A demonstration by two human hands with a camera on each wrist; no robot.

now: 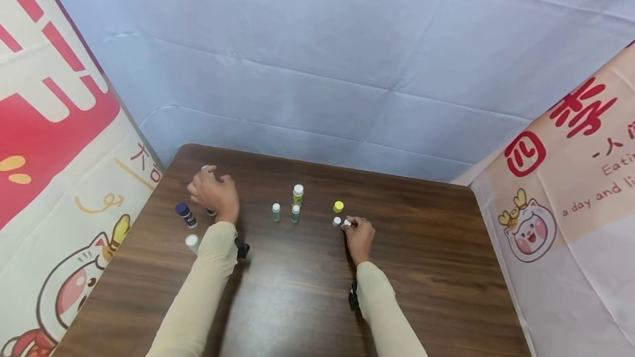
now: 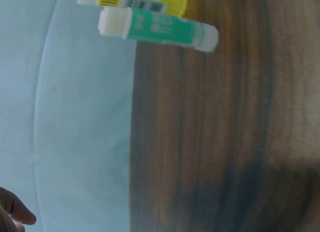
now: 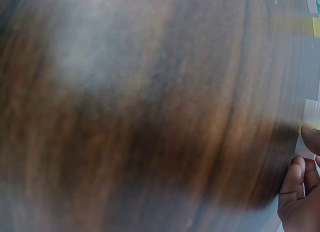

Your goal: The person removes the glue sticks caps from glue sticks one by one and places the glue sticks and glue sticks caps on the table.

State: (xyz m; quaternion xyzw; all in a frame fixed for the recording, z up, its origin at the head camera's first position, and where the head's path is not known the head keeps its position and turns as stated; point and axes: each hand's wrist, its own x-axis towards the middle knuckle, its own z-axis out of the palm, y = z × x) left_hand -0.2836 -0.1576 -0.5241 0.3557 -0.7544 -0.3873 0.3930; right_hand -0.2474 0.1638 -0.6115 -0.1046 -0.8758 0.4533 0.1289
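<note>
My right hand (image 1: 360,238) pinches a small white cap (image 1: 347,223) between thumb and fingers, low over the table. Beside it are another white cap (image 1: 337,221) and a yellow cap (image 1: 339,206). At the far left, my left hand (image 1: 214,194) hovers with thumb and fingers apart; a pale-topped object (image 1: 206,168) is partly hidden behind its fingers. Near that hand stand a dark blue tube (image 1: 186,215) and a white-topped tube (image 1: 192,243) partly behind the sleeve. Two green glue sticks (image 1: 276,212) and a yellow glue stick (image 1: 297,195) stand mid-table, between the hands.
The brown wooden table (image 1: 436,269) reaches a pale blue cloth wall (image 1: 317,70) at the back. Printed cloth panels hang at both sides. Another dark item (image 1: 211,212) is mostly hidden beneath the left hand.
</note>
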